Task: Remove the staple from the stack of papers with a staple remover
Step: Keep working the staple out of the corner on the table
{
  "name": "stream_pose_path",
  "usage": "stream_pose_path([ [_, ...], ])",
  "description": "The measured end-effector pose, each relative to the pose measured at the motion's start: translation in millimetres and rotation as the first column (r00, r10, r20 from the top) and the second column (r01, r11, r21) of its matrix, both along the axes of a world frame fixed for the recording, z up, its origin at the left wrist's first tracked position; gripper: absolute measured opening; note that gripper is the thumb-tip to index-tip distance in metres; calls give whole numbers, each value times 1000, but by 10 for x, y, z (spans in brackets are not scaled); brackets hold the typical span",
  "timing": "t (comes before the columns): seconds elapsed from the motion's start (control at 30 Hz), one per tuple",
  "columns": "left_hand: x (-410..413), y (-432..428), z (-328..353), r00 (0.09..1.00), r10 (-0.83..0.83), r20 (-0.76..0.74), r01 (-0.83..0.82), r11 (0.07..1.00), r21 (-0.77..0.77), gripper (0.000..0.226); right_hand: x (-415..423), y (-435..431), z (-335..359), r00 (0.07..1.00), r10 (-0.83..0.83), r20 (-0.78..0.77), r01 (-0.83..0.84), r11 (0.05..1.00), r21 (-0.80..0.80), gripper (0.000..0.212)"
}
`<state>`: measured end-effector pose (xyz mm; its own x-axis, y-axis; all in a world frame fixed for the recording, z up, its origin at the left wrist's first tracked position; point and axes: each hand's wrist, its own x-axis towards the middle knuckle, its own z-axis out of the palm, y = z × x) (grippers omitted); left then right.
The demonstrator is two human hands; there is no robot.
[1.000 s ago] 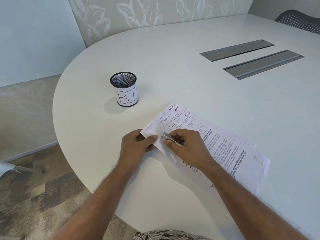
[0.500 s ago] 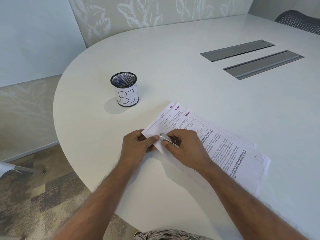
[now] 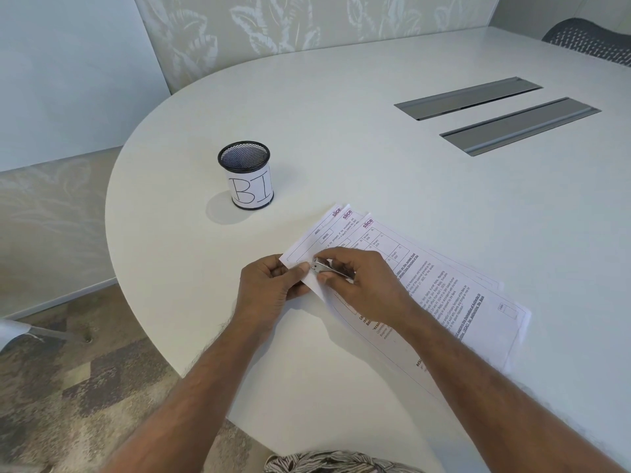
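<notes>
- Over the last second my right hand (image 3: 362, 285) has slid the staple remover (image 3: 329, 266) a little to the left along the top sheet. Its metal tip now sits right against my left thumb, at the near corner of the stack of papers (image 3: 444, 288).
- I take that as lining the tip up with the staple; nothing looks pulled out yet.
- My right hand pinches the remover between thumb and fingers. My left hand (image 3: 269, 285) pinches the paper corner, which seems raised slightly off the table (image 3: 341, 148).
- The staple is too small to see; I judge it lies just under the tool's tip, between my hands.
- The mesh pen cup (image 3: 246, 175) stands well apart.
</notes>
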<state>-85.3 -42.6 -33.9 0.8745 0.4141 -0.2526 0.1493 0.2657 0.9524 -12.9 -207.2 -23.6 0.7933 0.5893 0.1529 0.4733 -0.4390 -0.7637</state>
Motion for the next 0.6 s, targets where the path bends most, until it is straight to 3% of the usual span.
stream_pose_path([
  [0.27, -24, -12, 29, 1000, -26, 8, 27, 1000, -7, 13, 0, 17, -49, 927, 92, -363, -12, 976, 219, 19],
  [0.6, 3, -19, 28, 1000, -22, -1, 22, 1000, 9, 13, 55, -14, -18, 872, 146, -467, -9, 959, 283, 22],
])
